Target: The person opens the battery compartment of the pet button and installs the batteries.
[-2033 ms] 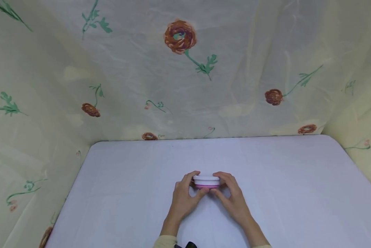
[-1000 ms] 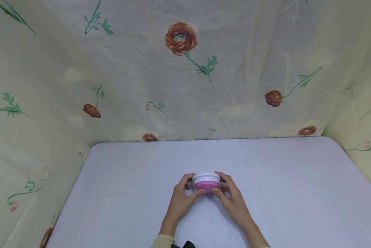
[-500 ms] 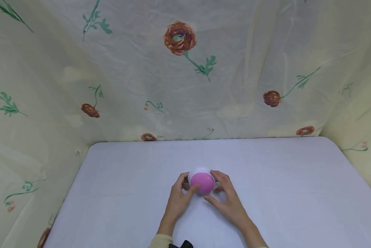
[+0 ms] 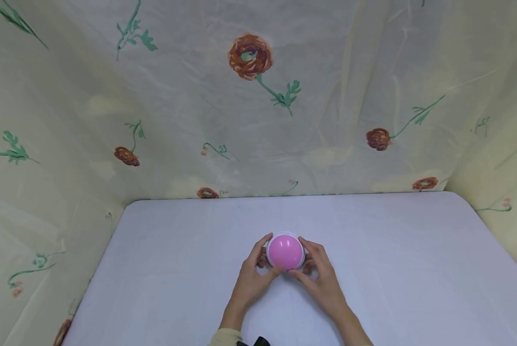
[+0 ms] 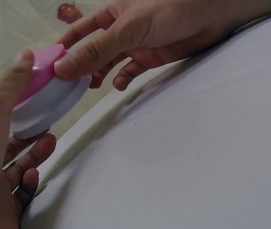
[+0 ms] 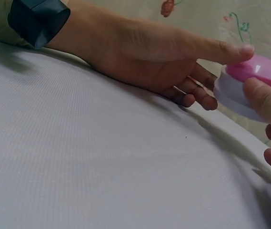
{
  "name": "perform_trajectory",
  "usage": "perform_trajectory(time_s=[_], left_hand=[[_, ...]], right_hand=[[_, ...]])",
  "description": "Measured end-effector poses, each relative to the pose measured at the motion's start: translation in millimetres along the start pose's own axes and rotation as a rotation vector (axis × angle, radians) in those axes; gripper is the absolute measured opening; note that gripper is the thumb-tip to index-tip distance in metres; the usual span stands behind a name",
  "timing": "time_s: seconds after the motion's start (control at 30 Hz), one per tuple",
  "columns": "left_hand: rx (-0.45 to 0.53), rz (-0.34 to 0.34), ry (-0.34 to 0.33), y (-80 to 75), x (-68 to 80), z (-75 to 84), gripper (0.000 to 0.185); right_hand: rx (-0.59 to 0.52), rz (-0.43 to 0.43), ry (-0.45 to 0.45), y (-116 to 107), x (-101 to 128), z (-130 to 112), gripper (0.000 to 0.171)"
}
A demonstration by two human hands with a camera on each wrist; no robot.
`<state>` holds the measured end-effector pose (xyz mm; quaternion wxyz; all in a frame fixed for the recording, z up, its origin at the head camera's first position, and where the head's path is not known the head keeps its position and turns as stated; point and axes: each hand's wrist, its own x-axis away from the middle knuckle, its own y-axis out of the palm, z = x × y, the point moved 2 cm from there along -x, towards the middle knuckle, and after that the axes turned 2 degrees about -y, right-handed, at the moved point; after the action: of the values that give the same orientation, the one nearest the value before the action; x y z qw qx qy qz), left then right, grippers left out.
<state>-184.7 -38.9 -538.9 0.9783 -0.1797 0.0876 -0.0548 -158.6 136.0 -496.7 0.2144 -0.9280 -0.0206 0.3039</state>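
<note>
A round white object with a glossy pink dome (image 4: 286,251) is between both hands, its dome facing the head camera. My left hand (image 4: 252,281) grips its left side, thumb at the lower edge of the dome and fingers round the white rim. On the other side my right hand (image 4: 325,283) holds it the same way, thumb tip near the left one. In the left wrist view the stepped white base (image 5: 54,107) shows under the pink part, tilted and raised over the table. Part of the base is hidden behind fingers in the right wrist view.
A white-covered table (image 4: 176,269) with rounded far corners lies under the hands. Pale curtains (image 4: 319,96) printed with flowers hang behind it and at both sides. A black wrist camera (image 6: 39,21) sits on the left wrist by a beige sleeve (image 4: 225,337).
Both hands have tipped the object, so its pink dome, mostly hidden before, now faces the head camera. The right thumb came off it half a second ago and is back at its edge.
</note>
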Motion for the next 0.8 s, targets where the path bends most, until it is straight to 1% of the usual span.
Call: perform_trajectory(time_s=[0.07, 0.17, 0.23, 0.33, 0.43, 0.5, 0.6, 0.67, 0.8], left_hand=[[-0.040, -0.015, 0.009, 1.5, 0.0, -0.5, 0.079], [-0.093, -0.006, 0.026, 2.9, -0.6, -1.3, 0.083], [-0.149, 0.022, 0.047, 3.1, -0.3, -1.1, 0.082], [-0.237, 0.086, 0.075, 3.1, 1.0, 0.3, 0.080], [-0.310, 0.132, 0.084, 3.3, 2.5, 1.4, 0.077], [-0.332, 0.139, 0.080, 3.4, 2.8, 1.2, 0.076], [-0.362, 0.127, 0.065, 3.5, 2.5, -0.3, 0.075], [-0.384, 0.113, 0.057, 4.4, 1.9, -1.9, 0.076], [-0.418, 0.096, 0.063, 5.5, 0.5, -2.7, 0.077]], right_hand=[[-0.007, 0.017, 0.052, 0.1, 1.3, 5.0, 0.072], [-0.005, 0.026, 0.120, 2.9, 5.9, 19.7, 0.069], [0.038, 0.008, 0.160, 5.2, 9.1, 30.0, 0.066], [0.134, -0.054, 0.195, 7.5, 12.9, 38.1, 0.064], [0.211, -0.088, 0.180, 9.1, 13.4, 38.6, 0.063], [0.246, -0.091, 0.152, 10.7, 13.2, 38.6, 0.062], [0.288, -0.083, 0.118, 12.4, 13.1, 39.6, 0.061], [0.314, -0.083, 0.120, 12.1, 13.6, 39.8, 0.060], [0.353, -0.086, 0.129, 9.8, 13.6, 38.0, 0.060]])
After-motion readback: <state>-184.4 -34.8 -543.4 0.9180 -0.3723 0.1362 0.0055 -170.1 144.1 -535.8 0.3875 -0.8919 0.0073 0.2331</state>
